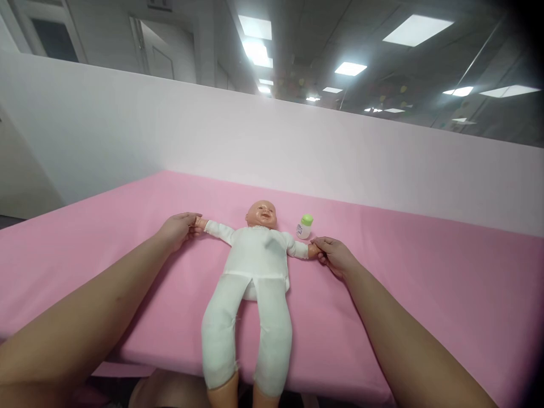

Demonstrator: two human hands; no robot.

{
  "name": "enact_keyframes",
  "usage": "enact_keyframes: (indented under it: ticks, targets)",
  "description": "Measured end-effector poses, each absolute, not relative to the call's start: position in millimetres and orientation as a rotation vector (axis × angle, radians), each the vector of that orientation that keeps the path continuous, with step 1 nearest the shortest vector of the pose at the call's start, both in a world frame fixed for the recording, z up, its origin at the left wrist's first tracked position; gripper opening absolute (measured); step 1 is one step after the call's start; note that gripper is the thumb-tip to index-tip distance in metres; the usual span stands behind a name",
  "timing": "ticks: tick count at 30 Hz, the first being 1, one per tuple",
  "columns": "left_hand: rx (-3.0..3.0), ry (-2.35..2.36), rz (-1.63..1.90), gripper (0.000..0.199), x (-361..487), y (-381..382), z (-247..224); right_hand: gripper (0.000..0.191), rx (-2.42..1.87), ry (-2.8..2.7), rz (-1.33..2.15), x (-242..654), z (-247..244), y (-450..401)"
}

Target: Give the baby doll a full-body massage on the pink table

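Observation:
A baby doll (257, 255) with a white cloth body lies face up, its arms spread to both sides and its lower legs reaching over the near edge of the pink surface. My left hand (181, 229) is closed on the doll's hand at the left of the view. On the other side, my right hand (335, 255) pinches the doll's other hand between thumb and fingers. Just beyond my right hand stands a small clear bottle (304, 226) with a green cap and a printed label.
The pink-covered table (140, 209) extends to both sides. A white partition (297, 153) rises along its far edge. Part of my leg shows below the near edge. Doors and ceiling lights are in the background.

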State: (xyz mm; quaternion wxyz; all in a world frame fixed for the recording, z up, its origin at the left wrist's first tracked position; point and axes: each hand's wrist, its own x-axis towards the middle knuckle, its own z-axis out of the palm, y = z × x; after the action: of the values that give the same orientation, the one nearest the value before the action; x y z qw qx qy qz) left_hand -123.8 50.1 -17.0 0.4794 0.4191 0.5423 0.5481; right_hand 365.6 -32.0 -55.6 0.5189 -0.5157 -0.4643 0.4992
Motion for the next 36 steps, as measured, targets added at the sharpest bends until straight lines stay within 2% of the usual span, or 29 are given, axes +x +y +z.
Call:
enact_keyframes:
  ticks: [9,15,28,36]
  targets:
    - [0.979,1.231,1.31,0.038,-126.6,50.0,-16.4,0.018,-1.204,-1.007,1.273,364.8,-51.4,-33.7]
    - [1.056,1.192,1.295,0.045,-125.2,42.8,-15.1,0.023,-1.154,-1.129,1.378,371.9,-45.2,-38.3]
    - [0.998,1.317,1.31,0.023,-118.9,45.1,-9.6,0.042,-1.258,-1.088,1.2,368.6,-51.1,-35.6]
    - [0.957,1.27,1.293,0.031,-118.2,42.6,-6.3,0.015,-1.213,-1.029,1.33,366.7,-43.7,-39.1]
